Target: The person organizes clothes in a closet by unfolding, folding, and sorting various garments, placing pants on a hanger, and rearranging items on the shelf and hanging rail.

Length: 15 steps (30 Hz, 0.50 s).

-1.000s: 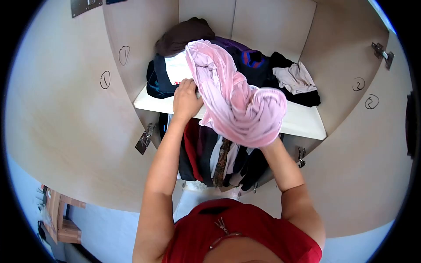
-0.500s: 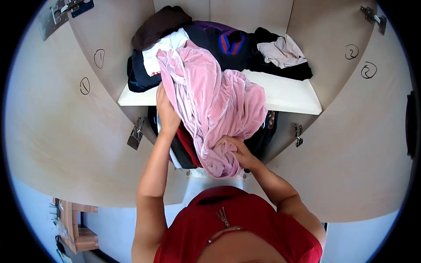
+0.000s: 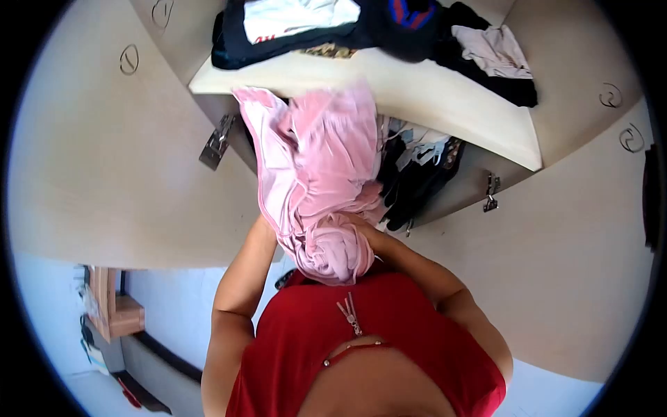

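Observation:
A crumpled pink velvet garment hangs in front of the shelf, bunched near my chest. My right hand grips its bunched lower end from the right, the fingers partly sunk in the folds. On the left side, my left hand holds the same garment from beneath; cloth covers most of its fingers. The garment's far end rises close to the front edge of the white shelf.
Dark clothes, a white printed shirt and a beige cloth lie on the shelf. Below it are more dark clothes. Open cabinet doors flank me, the left door and right door, with metal hinges.
The pink garment has come off the shelf clothes and moved toward my body, both hands with it. My view has shifted, so the shelf now appears higher and tilted.

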Motion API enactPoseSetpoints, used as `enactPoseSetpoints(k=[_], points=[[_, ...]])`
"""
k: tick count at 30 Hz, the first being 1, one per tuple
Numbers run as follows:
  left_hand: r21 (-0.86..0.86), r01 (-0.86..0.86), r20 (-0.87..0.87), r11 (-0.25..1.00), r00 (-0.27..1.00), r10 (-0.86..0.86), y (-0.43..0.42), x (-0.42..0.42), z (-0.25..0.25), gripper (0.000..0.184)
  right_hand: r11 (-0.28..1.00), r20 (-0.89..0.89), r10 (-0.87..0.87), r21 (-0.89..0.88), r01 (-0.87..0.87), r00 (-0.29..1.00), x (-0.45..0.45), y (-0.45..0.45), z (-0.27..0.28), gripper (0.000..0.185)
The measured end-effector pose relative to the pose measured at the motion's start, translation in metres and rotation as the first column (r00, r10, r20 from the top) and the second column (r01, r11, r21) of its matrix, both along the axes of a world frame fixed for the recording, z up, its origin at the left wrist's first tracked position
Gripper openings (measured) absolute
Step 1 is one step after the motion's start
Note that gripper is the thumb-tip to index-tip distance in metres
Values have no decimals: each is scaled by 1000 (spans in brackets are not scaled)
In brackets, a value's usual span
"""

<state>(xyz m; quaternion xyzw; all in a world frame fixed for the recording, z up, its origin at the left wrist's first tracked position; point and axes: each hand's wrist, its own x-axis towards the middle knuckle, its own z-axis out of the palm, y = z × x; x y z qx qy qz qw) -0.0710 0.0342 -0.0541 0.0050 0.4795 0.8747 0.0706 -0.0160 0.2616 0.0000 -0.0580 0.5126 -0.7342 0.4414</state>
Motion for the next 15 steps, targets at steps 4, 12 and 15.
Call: enactPoseSetpoints(k=[4,12,15], points=[[-477,-97,125,874,976,177,-12,35,40,37,967,52,-36,-251,48,998,-14,8,-96,48],[-450,-363,-183,816,932,314,-110,72,5,30,921,-364,-374,-36,388,853,-66,-2,-36,36],[240,-498,215,833,864,455,-135,88,-13,37,908,-497,-371,-15,419,785,-83,-11,-31,34]])
